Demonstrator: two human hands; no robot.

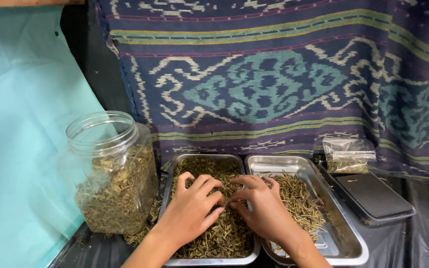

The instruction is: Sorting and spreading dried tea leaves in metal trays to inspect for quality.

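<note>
I am in the middle of picking through the herbs (224,238) in the left tray (167,198), and I judge the sorting is well under way but far from finished: that tray is heaped nearly to its rim. My left hand (189,211) lies flat on the heap in the middle of the left tray, fingers spread and slightly hooked, gripping nothing. My right hand (266,211) sits over that tray's right rim. Its fingers are bent with the tips drawn close over the herbs, but I cannot tell whether they nip a stem or only rake.

Right of the left tray and touching it is the right tray (341,243), with a thinner pile of pale stems (299,198) and bare metal at its near end. To carry anything across, I would need a fine pinch and a short lift over the two touching rims, kept low so nothing scatters.

Just left of the left tray stands an open jar (112,173), partly full of the same dry leaf, with crumbs (145,231) spilled between the two. Further right, past the right tray, lie a flat dark pan (373,196) and a small clear bag (348,156) of herbs. A patterned cloth (274,74) hangs behind. Nothing blocks my hands, though the jar is close to my left elbow.
</note>
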